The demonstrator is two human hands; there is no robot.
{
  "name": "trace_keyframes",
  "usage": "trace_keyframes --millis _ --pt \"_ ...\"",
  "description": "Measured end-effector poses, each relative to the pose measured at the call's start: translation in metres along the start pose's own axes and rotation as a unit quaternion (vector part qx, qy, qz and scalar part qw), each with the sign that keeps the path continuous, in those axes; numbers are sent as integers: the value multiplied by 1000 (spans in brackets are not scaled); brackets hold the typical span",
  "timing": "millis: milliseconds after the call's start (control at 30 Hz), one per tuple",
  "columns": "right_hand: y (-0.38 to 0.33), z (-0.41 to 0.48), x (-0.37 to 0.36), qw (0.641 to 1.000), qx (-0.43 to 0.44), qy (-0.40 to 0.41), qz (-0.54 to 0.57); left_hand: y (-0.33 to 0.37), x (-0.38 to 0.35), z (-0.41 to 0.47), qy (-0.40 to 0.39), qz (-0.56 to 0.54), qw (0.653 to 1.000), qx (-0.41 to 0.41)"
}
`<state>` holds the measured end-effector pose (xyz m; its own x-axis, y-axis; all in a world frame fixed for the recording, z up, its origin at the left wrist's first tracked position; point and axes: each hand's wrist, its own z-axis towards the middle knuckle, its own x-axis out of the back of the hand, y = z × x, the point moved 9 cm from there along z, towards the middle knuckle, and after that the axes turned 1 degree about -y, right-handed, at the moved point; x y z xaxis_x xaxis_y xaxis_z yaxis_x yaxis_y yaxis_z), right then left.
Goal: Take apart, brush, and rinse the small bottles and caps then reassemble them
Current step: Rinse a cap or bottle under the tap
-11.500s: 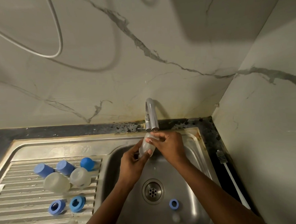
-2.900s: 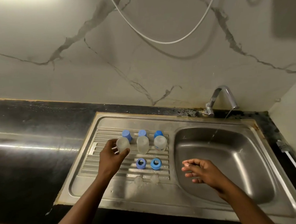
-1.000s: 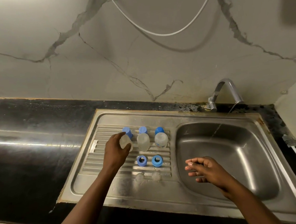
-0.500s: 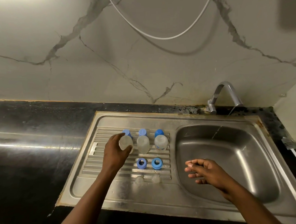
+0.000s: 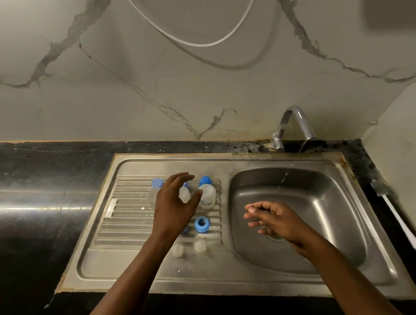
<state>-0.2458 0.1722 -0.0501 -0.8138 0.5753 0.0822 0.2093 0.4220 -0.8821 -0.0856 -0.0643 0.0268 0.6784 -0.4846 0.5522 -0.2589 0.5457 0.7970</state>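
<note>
A marbled wall [image 5: 127, 101] is rising behind a dark bench [image 5: 37, 226], with a white hose [image 5: 196, 43] looping across it. A steel sink [image 5: 226, 156] is sitting let into the bench. The tap [image 5: 294, 119] is running a thin stream into the basin [image 5: 325, 199]. On the ribbed drainboard [image 5: 128, 217] three cloudy small bottles are standing in a row: the left bottle [image 5: 153, 195], the middle bottle [image 5: 185, 194] and the right bottle [image 5: 208, 197]. Blue caps [image 5: 205, 180] are lying just behind them. Nearer the person a blue ring [image 5: 201, 224] is lying on the ribs, and two clear small pieces [image 5: 200, 245] are sitting at the drainboard's near edge. A white-handled brush [image 5: 398, 219] is lying on the bench to the right of the basin.

The left hand [image 5: 173, 207] is hovering over the middle bottle, fingers and thumb spread in a wide curve and gripping nothing. The right hand [image 5: 275, 219] is hanging over the basin, fingers nearly straight and together, with nothing visible in it. Washing seems to be finished, so reassembly is probably starting. The next move is calling for the left hand to close on one bottle without toppling its wet neighbours, then for a ring and cap to be matched to it.
</note>
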Motion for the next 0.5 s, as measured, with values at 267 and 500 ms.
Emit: trace_keyframes --millis 267,500 --pt "-12 -7 48 999 -6 36 17 45 -104 -21 -102 -22 994 -10" --pt "11 4 109 998 -37 39 -12 52 -181 -33 -141 5 989 33"
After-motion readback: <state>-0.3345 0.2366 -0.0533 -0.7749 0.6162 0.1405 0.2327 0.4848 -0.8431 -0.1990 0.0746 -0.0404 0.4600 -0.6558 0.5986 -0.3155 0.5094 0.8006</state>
